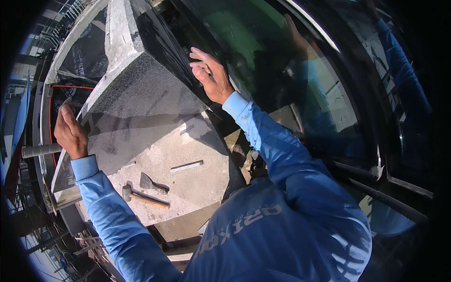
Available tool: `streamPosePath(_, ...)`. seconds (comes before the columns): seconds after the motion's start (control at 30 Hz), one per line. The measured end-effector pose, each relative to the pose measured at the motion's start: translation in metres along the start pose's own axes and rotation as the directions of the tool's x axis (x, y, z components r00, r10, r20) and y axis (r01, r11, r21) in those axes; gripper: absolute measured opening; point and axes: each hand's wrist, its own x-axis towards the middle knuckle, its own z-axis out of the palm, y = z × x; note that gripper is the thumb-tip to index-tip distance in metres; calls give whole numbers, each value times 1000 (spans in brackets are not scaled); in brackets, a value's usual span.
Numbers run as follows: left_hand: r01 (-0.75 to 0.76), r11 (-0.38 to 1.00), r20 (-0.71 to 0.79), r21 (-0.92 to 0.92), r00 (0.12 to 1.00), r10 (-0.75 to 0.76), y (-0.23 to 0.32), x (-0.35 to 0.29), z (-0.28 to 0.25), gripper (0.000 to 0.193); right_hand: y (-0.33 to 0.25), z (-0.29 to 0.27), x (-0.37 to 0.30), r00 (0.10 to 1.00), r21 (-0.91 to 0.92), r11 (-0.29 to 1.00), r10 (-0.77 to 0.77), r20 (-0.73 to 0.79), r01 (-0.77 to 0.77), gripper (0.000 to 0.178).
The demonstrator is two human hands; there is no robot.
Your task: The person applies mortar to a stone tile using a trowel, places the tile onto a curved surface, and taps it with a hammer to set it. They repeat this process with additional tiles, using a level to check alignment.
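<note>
A grey speckled stone slab (145, 89) with a pale, rough edge stands tilted in front of me. My left hand (71, 131) is at its left edge, fingers stretched upward; I cannot tell whether it touches the stone. My right hand (211, 77) is raised beside the slab's right side, fingers extended and slightly bent, holding nothing. Nearer to me lies a pale flat stone slab (206, 181) with a narrow slot cut in it. On it rest a wooden-handled hammer (145, 199) and a scraper (154, 183) with a broad blade.
A large dark glass pane (282, 84) in a dark frame runs along the right, reflecting my arm. At the left a grey round bar (41, 150) sticks out near my left hand. Black sheeting (84, 54) lies behind the slab. Scaffold-like bars show at lower left.
</note>
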Motion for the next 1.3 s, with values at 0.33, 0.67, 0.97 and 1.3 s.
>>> streamPosePath(0.33, 177, 964, 245, -199, 961, -127, -1, 14, 11, 65, 107, -6, -126, 931, -175, 952, 187, -314, -250, 53)
streamPosePath(0.67, 290, 932, 334, -217, 919, -208, 5, 15, 11, 63, 143, 77, -29, 733, -53, 997, 7, -680, -58, 64)
streamPosePath(0.97, 202, 966, 294, -161, 944, -148, 21, 17, 9, 61, 127, 81, -34, 833, -275, 961, -175, -525, 28, 63)
streamPosePath(1.3, 204, 970, 268, -130, 950, -164, 31, 18, 2, 59, 39, 86, -2, 811, -343, 911, -373, -450, 228, 65)
